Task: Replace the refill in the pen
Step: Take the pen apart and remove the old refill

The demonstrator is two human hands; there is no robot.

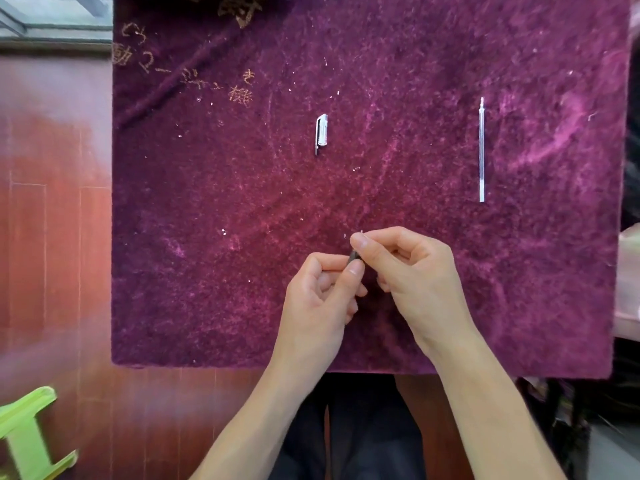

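Both hands meet over the near middle of the purple cloth (207, 271). A small dark part of the pen (354, 255) shows between their fingertips. My left hand (320, 299) pinches it from below and my right hand (412, 275) pinches it from above; most of the pen is hidden by the fingers. A clear pen cap (321, 133) with a clip lies farther back in the middle of the cloth. A thin clear refill (481, 150) lies lengthwise at the right, apart from both hands.
The cloth covers a table, with gold embroidered characters (239, 95) at its far left. Red-brown wooden floor (52, 237) lies to the left, with a green plastic stool (27, 434) at the bottom left. My dark-clothed legs show below the table's near edge.
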